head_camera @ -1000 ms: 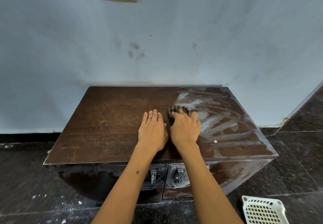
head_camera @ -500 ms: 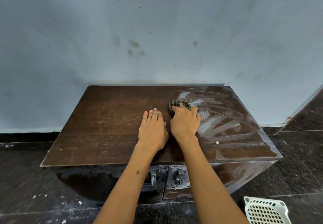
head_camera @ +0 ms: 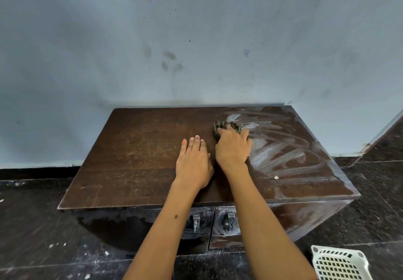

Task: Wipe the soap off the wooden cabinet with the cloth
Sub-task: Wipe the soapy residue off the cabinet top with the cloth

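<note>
Two bare hands on top of a low wooden cabinet (head_camera: 139, 162) against a pale blue wall (head_camera: 196, 39). Left hand (head_camera: 194, 164) flat, palm down, fingers straight and close together, resting on the dry, dull left-of-centre part of the top. Right hand (head_camera: 233, 146) just beside it, fingers curled over a bunched dark cloth (head_camera: 226, 127), pressing it onto the wood toward the back of the top. Whitish soap streaks (head_camera: 283, 153) fanned in curved arcs across the right half of the top, starting right at the cloth; a small pale fleck (head_camera: 276, 177) among them near the front. More soap smears on the two front doors, around the metal handles (head_camera: 196, 222). Dark speckled floor tiles (head_camera: 32, 225) below, scattered with white flecks. White plastic basket (head_camera: 340, 264) at lower right, on the floor.
</note>
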